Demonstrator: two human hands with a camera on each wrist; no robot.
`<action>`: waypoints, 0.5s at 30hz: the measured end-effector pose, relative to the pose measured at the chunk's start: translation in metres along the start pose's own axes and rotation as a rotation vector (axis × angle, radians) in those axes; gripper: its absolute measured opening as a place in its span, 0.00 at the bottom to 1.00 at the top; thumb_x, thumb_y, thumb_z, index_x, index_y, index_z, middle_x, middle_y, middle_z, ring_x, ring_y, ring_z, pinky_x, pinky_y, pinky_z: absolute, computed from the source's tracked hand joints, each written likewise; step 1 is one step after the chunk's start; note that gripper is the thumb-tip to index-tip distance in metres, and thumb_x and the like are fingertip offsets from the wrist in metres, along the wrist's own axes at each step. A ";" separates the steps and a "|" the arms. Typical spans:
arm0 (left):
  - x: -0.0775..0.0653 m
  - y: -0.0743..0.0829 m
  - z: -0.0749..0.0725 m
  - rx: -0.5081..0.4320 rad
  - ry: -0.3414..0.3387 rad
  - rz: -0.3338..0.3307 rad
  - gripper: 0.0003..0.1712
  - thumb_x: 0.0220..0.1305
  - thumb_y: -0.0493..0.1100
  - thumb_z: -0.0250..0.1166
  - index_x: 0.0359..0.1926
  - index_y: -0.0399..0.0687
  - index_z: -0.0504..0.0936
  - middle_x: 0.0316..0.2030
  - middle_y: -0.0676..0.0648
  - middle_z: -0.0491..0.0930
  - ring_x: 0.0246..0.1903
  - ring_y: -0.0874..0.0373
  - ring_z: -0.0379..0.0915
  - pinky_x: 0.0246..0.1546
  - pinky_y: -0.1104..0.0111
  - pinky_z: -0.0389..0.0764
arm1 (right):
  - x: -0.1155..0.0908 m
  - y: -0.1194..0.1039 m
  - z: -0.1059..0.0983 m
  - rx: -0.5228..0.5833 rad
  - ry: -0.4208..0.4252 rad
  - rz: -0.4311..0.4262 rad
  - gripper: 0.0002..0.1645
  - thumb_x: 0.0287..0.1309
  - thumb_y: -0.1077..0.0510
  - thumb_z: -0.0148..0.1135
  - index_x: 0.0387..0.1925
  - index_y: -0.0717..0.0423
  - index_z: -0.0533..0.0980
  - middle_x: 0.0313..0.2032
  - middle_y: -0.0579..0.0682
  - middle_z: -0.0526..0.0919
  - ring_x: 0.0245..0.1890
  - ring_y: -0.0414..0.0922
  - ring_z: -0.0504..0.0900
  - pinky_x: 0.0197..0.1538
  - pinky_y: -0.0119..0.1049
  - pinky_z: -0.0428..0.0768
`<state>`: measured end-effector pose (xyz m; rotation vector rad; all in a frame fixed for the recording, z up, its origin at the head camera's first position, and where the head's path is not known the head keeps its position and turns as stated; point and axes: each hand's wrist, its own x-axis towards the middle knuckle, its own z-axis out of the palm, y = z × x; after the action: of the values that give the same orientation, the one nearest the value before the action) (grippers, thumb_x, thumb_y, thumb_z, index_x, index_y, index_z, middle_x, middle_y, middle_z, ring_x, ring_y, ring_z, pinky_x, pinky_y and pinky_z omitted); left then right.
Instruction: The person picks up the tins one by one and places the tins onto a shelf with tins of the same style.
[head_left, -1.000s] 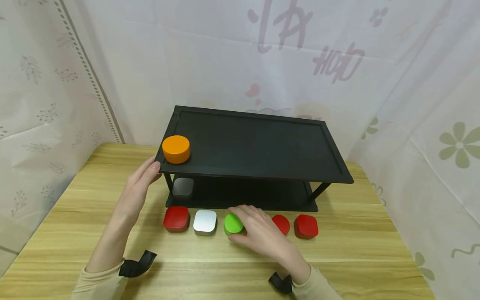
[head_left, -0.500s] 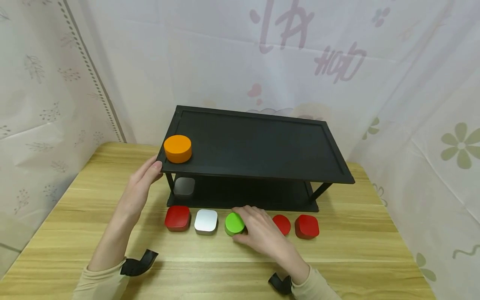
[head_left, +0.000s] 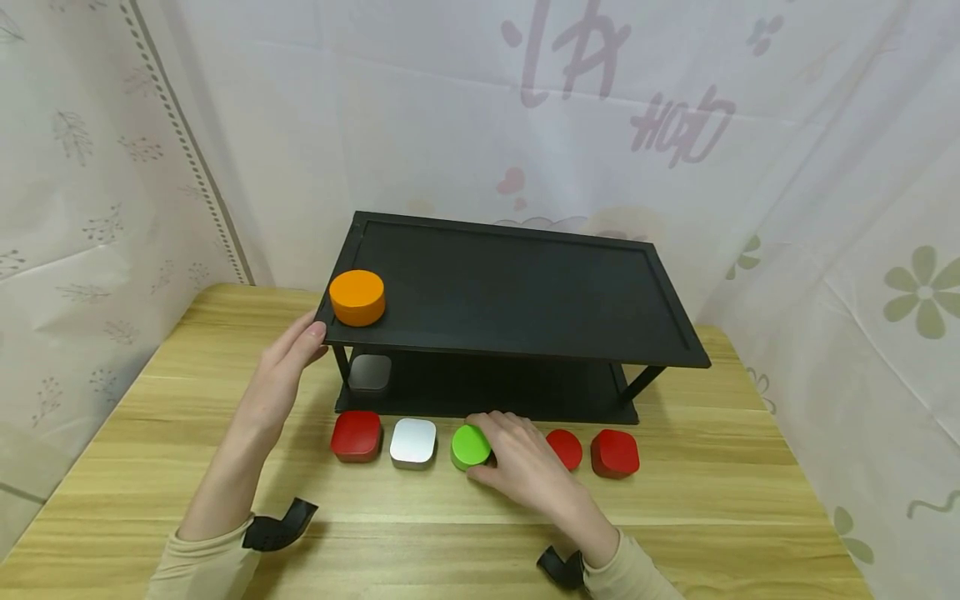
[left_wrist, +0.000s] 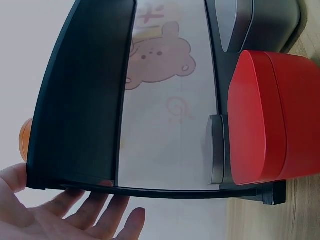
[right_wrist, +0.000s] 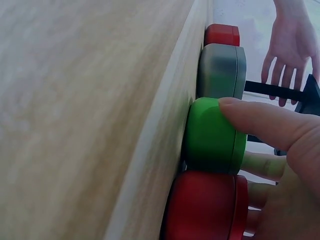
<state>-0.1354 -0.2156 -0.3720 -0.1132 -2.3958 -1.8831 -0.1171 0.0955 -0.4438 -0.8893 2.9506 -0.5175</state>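
My left hand [head_left: 273, 379] grips the front left corner of a black two-tier shelf [head_left: 510, 292], thumb on the edge and fingers beneath the top board. In the head view, an orange round tin [head_left: 357, 298] sits on that board beside the thumb. My right hand [head_left: 525, 462] pinches a green round tin [head_left: 470, 447] standing on the table; the right wrist view shows the thumb on the green tin's side near its lid seam. A red round tin [head_left: 565, 450] is partly hidden by the right hand. A silver square tin [head_left: 412, 443] stands left of the green one.
A red square tin [head_left: 356, 436] ends the row at left, another red square tin [head_left: 615, 454] at right. A dark grey square tin [head_left: 370, 373] lies on the lower shelf's left end. Patterned white cloth [head_left: 450, 125] hangs behind the wooden table [head_left: 420, 542].
The head view has shifted very slightly. Both hands keep their hold, and the tins and shelf stay in place.
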 end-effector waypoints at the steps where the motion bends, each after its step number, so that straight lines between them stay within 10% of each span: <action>1: 0.000 0.000 0.000 -0.003 0.001 0.001 0.29 0.72 0.59 0.42 0.68 0.56 0.64 0.65 0.51 0.67 0.59 0.69 0.62 0.60 0.70 0.65 | 0.000 0.000 0.000 0.002 -0.003 0.004 0.34 0.44 0.45 0.72 0.55 0.45 0.71 0.42 0.40 0.78 0.40 0.38 0.74 0.50 0.40 0.76; 15: -0.001 -0.001 0.000 0.030 -0.007 -0.013 0.29 0.72 0.60 0.41 0.69 0.59 0.62 0.67 0.47 0.64 0.59 0.68 0.61 0.63 0.61 0.63 | 0.001 -0.001 -0.004 0.031 0.037 0.017 0.35 0.45 0.46 0.71 0.56 0.43 0.71 0.45 0.40 0.79 0.41 0.38 0.75 0.45 0.36 0.77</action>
<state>-0.1349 -0.2160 -0.3735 -0.1028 -2.4343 -1.8542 -0.1176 0.0955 -0.4395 -0.8598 2.9715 -0.5845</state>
